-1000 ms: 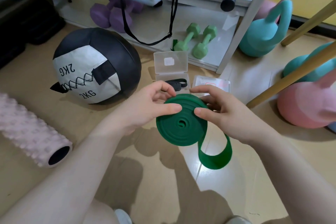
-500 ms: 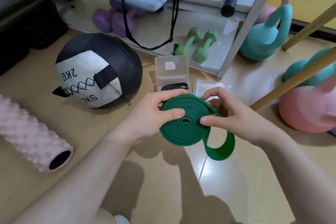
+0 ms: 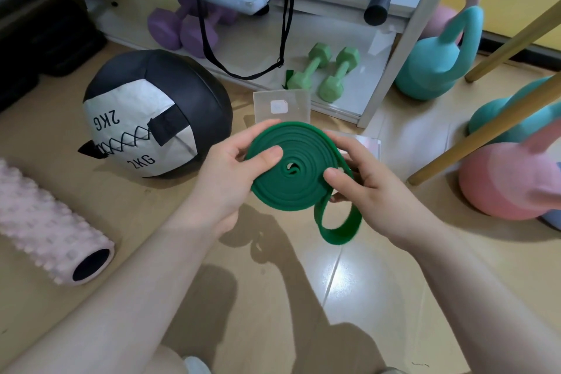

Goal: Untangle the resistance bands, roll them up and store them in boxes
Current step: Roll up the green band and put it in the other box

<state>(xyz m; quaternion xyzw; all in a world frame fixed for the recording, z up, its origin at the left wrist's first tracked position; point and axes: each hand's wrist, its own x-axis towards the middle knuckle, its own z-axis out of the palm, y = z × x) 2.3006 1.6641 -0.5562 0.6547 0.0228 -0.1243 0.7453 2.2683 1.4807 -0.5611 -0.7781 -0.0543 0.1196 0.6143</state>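
The tan floor fills most of the view, with a white shelf rack across the top. A black-and-white medicine ball marked 2KG sits on the floor at left, and a pink studded foam roller lies near the left edge. At right stand a pink kettlebell and a teal kettlebell; two small green dumbbells rest on the rack's lowest shelf.

Both forearms reach in from the bottom corners and meet mid-frame above the floor. The left hand grips the left edge of a green resistance band, coiled into a flat spiral, thumb pressed on its top face and fingers curled behind. The right hand pinches the coil's right side, thumb on top near the centre; a short loose loop of band hangs beneath it. Just behind the coil, a clear plastic box stands with its lid up, its contents hidden by the hands.
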